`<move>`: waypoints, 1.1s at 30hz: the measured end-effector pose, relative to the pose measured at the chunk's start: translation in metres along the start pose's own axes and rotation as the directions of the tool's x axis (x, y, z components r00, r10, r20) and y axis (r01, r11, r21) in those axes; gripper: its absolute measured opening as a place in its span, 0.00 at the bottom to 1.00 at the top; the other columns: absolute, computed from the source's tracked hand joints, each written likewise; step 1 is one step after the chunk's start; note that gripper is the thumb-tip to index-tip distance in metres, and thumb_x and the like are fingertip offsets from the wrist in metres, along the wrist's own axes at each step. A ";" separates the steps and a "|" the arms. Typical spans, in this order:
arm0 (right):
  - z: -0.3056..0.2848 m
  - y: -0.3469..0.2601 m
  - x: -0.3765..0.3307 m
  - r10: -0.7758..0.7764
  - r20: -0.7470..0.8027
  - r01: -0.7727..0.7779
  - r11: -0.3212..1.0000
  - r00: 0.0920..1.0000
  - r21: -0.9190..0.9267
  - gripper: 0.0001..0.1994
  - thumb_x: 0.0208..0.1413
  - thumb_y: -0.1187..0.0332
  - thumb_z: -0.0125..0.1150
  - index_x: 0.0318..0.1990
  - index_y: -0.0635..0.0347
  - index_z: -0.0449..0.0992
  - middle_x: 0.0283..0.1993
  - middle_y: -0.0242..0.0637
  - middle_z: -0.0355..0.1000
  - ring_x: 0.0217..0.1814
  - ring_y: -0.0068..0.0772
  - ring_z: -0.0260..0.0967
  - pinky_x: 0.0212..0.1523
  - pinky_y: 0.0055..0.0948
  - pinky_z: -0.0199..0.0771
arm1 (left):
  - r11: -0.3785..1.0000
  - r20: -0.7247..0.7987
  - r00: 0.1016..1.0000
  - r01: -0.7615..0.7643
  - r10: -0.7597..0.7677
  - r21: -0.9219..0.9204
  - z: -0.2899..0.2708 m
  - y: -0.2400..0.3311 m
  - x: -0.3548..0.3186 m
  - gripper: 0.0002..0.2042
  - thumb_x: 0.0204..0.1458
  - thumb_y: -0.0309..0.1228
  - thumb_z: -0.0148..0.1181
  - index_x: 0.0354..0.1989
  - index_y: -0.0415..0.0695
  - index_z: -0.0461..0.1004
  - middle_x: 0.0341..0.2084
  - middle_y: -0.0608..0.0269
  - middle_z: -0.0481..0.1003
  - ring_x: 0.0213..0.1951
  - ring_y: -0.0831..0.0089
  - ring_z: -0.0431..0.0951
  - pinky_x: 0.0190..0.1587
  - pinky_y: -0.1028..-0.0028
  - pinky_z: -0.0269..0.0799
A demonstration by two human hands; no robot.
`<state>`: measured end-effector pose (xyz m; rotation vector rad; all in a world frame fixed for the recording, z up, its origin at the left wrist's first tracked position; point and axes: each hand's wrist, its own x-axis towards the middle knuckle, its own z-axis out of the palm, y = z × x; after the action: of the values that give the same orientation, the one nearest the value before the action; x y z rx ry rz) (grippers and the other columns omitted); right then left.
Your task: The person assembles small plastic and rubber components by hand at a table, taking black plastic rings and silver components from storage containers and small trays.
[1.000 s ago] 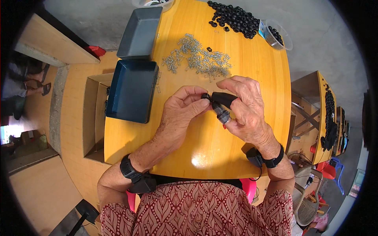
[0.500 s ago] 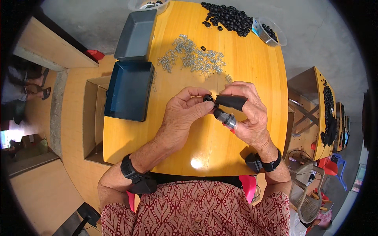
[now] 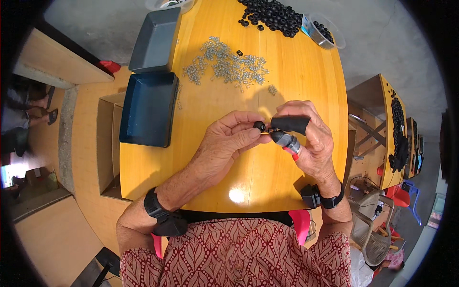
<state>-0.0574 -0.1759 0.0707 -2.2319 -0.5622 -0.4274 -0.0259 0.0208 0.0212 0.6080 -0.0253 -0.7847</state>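
Observation:
My left hand (image 3: 224, 143) pinches a small round black plastic part (image 3: 259, 126) between thumb and forefinger; a hole shows in its face. Close to its right is my right hand (image 3: 313, 138), the forefinger in a black sleeve (image 3: 290, 123) and the thumb in a grey and black cover (image 3: 285, 140) with a red band. Those two covered tips come together in a pinch beside the black part. Whatever sits between them is too small to make out. Beyond the hands, small clear or silvery pieces (image 3: 222, 60) lie scattered on the yellow wooden table (image 3: 215, 191).
A heap of black round parts (image 3: 275, 18) lies at the far edge, beside a clear tub (image 3: 325, 32) holding more. Two trays, one grey (image 3: 155, 43) and one dark blue (image 3: 147, 110), line the left edge. A cardboard box (image 3: 109, 143) stands below them.
Both hands have shifted slightly right and nearer to me over the table. My right fingertips sit a little farther from the black part, which stays in my left hand.

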 end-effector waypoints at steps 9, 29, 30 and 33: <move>-0.006 0.002 -0.004 -0.011 0.048 0.013 0.999 0.999 -0.049 0.11 0.43 0.73 0.67 0.36 0.64 0.76 0.41 0.42 0.74 0.44 0.44 0.71 0.44 0.35 0.72 | 0.996 -0.011 0.997 0.073 -0.073 0.040 -0.001 -0.004 0.000 0.11 0.58 0.25 0.56 0.49 0.39 0.72 0.42 0.59 0.76 0.45 0.70 0.78 0.54 0.74 0.74; -0.008 -0.007 0.003 -0.121 0.176 0.149 0.977 0.977 -0.152 0.11 0.34 0.79 0.65 0.30 0.67 0.73 0.41 0.43 0.71 0.45 0.48 0.71 0.44 0.40 0.72 | 0.983 -0.098 0.993 0.077 -0.061 0.165 -0.003 -0.012 -0.001 0.11 0.55 0.23 0.60 0.45 0.35 0.73 0.38 0.59 0.77 0.40 0.73 0.78 0.47 0.76 0.74; -0.008 -0.008 0.004 -0.114 0.185 0.143 0.978 0.976 -0.152 0.11 0.34 0.80 0.65 0.29 0.68 0.72 0.42 0.43 0.71 0.45 0.49 0.70 0.44 0.41 0.72 | 0.984 -0.093 0.994 0.065 -0.050 0.165 -0.004 -0.014 0.000 0.11 0.55 0.23 0.60 0.45 0.35 0.73 0.37 0.59 0.76 0.40 0.74 0.77 0.47 0.77 0.73; -0.011 -0.010 0.006 -0.106 0.205 0.142 0.975 0.973 -0.172 0.10 0.32 0.80 0.64 0.26 0.68 0.71 0.42 0.44 0.71 0.46 0.50 0.70 0.44 0.42 0.72 | 0.982 -0.082 0.996 0.057 -0.042 0.179 -0.003 -0.012 0.000 0.11 0.55 0.23 0.60 0.45 0.35 0.73 0.37 0.59 0.76 0.40 0.74 0.77 0.47 0.77 0.73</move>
<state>-0.0595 -0.1765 0.0866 -2.4432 -0.7973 -0.3385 -0.0330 0.0160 0.0125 0.8136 -0.0104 -0.8118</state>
